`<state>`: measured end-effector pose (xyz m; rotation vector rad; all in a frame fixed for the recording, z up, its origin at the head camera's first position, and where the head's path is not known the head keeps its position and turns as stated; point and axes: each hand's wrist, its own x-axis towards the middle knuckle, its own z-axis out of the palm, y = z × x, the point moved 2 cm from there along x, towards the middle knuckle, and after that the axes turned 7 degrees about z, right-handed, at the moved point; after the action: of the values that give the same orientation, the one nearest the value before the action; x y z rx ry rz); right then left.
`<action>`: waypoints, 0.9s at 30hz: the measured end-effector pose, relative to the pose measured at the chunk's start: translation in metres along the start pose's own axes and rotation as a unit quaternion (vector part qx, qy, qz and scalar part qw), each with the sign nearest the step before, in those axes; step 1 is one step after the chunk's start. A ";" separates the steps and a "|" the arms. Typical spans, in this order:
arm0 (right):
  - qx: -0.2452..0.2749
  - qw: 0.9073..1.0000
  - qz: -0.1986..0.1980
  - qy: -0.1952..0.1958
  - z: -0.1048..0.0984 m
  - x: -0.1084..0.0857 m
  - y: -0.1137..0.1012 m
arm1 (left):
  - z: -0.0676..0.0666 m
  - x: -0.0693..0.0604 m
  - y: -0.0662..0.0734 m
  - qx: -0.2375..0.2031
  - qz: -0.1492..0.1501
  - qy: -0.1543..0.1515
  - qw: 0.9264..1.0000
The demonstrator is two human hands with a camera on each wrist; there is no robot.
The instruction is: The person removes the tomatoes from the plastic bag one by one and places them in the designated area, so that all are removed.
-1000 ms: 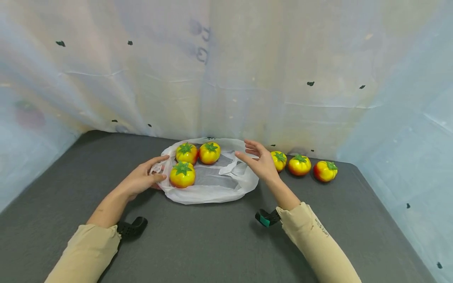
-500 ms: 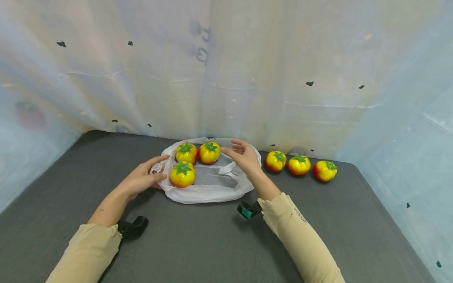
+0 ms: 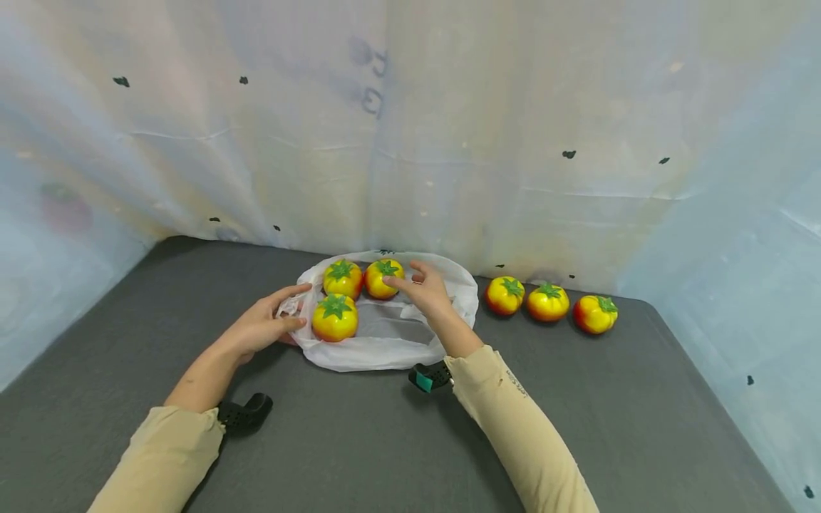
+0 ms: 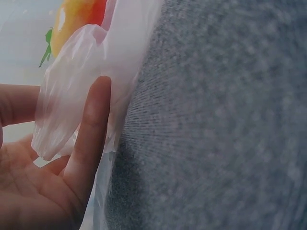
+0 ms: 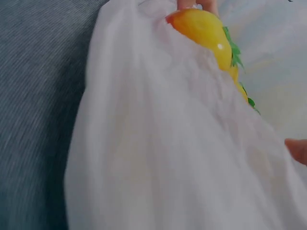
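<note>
A white plastic bag (image 3: 385,362) lies with its mouth spread on the dark table. Inside, at its left end, sit three glossy yellow-and-red tomato-like fruits with green leafy tops: a near one (image 3: 334,318), a back left one (image 3: 342,279) and a back right one (image 3: 378,280). My left hand (image 3: 261,324) holds the bag's left edge, with plastic between its digits (image 4: 91,124) in the left wrist view. Over the bag's right half hovers my right hand (image 3: 428,292), fingers spread, thumb overlapping the back right fruit in the head view. Whether it touches cannot be told.
On the table right of the bag stand three similar fruits: a left one (image 3: 504,296), a middle one (image 3: 548,303) and a right one (image 3: 595,314). A pale plastic sheet (image 3: 449,142) hangs behind the table. Black straps (image 3: 244,413) circle both wrists.
My right hand has moved left from the bag's right rim to over its mouth, near the back right fruit. The left hand and the fruits stay put.
</note>
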<state>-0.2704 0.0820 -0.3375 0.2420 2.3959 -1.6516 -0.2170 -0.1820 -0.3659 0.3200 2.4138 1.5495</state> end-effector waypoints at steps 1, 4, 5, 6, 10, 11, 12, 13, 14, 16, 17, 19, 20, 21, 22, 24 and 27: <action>0.003 1.000 0.006 -0.001 0.002 0.001 0.000 | 0.000 0.000 0.000 -0.001 -0.001 0.000 1.000; 0.009 1.000 0.019 0.002 0.007 0.004 0.000 | 0.000 0.001 -0.001 -0.003 -0.001 0.002 1.000; 0.007 1.000 0.021 0.005 0.009 0.005 0.000 | 0.000 0.001 -0.002 -0.002 -0.002 0.004 1.000; 0.006 1.000 0.022 0.008 0.011 0.006 0.001 | 0.000 0.000 -0.002 -0.002 0.000 0.004 1.000; -0.006 0.999 0.014 0.030 0.019 0.011 0.003 | 0.001 0.000 -0.003 -0.010 0.002 0.003 1.000; -0.008 0.999 0.011 0.035 0.020 0.012 0.003 | 0.001 0.000 -0.003 -0.012 0.002 0.001 1.000; -0.014 0.999 0.006 0.040 0.022 0.012 0.003 | 0.001 -0.001 -0.003 -0.015 0.003 -0.001 1.000; -0.019 0.999 0.001 0.046 0.023 0.012 0.003 | 0.001 -0.001 -0.003 -0.015 0.004 -0.001 1.000; -0.021 0.999 -0.002 0.049 0.024 0.012 0.003 | 0.001 -0.001 -0.003 -0.016 0.003 0.000 1.000; -0.024 0.998 -0.007 0.054 0.025 0.012 0.002 | 0.000 -0.001 -0.002 -0.015 0.007 0.001 1.000; -0.026 0.998 -0.009 0.057 0.026 0.013 0.002 | 0.000 -0.001 -0.002 -0.013 0.009 0.002 1.000; -0.026 0.998 -0.011 0.058 0.026 0.013 0.002 | 0.000 -0.001 -0.002 -0.009 0.010 0.004 1.000; -0.023 0.998 -0.010 0.057 0.027 0.013 0.002 | 0.000 0.000 -0.003 -0.009 0.009 0.004 1.000; -0.022 0.998 -0.011 0.057 0.027 0.012 0.003 | 0.000 -0.001 -0.003 -0.008 0.009 0.004 1.000; -0.021 0.998 -0.010 0.056 0.027 0.012 0.003 | 0.000 -0.001 -0.004 -0.007 0.007 0.004 1.000; -0.018 0.998 -0.009 0.052 0.025 0.011 0.004 | 0.000 0.000 -0.005 -0.007 0.005 0.002 1.000; -0.012 0.999 -0.011 0.049 0.021 0.009 0.003 | -0.001 0.001 -0.005 -0.010 0.006 0.002 1.000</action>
<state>-0.2770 0.0636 -0.3498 0.2995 2.4962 -1.6558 -0.2188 -0.1844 -0.3698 0.3281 2.4019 1.5794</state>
